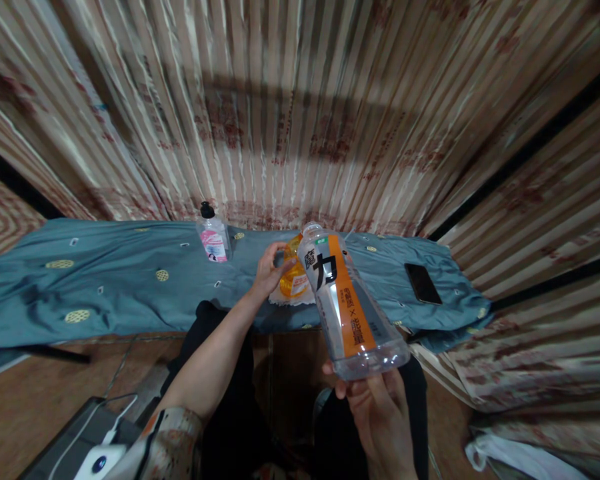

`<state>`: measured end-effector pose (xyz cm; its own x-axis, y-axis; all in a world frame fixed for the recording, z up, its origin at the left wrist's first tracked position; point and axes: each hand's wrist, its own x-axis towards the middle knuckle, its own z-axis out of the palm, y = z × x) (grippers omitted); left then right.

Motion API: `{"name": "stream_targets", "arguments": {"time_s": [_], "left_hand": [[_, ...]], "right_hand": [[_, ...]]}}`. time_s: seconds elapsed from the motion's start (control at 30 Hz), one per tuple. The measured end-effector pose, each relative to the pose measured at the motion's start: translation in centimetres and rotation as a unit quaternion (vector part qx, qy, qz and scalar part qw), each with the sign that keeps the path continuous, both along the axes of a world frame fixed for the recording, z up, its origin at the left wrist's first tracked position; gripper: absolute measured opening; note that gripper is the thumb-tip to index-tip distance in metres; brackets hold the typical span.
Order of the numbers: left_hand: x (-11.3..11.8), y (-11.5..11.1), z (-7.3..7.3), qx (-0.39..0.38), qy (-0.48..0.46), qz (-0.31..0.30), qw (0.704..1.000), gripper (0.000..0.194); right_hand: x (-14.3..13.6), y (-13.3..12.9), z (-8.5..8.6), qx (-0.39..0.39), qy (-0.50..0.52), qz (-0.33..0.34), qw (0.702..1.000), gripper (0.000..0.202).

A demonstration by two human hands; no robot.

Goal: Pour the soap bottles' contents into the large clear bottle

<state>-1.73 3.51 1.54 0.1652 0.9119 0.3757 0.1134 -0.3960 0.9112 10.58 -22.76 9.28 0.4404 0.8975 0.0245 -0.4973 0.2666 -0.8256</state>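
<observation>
A clear plastic bottle with an orange and black label is tilted, its open neck pointing up and to the left. My right hand grips it at its base. Behind its neck stands a container of orange-yellow liquid on a whitish cloth. My left hand has its fingers curled against the left side of that container. The bottle hides the container's right part.
On the blue patterned cloth stand a pump-top bottle with a pink label and, at the right, a dark phone. A striped curtain hangs behind. A white device with a cable lies at lower left.
</observation>
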Motion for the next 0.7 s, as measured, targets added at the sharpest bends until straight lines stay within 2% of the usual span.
{"name": "stream_targets", "arguments": {"time_s": [0.2,0.5,0.7], "left_hand": [[-0.02,-0.28,0.39,-0.014,0.0,-0.004,1.0,0.036],[-0.13,-0.68,0.96,-0.024,0.005,-0.008,1.0,0.033],[-0.09,-0.58,0.88,-0.025,0.005,-0.002,1.0,0.032]], "right_hand": [[0.07,-0.09,-0.23,-0.001,-0.003,0.001,1.0,0.026],[0.13,-0.1,-0.41,-0.012,-0.009,0.001,1.0,0.029],[0.07,-0.14,-0.41,-0.009,0.002,-0.003,1.0,0.023]]}}
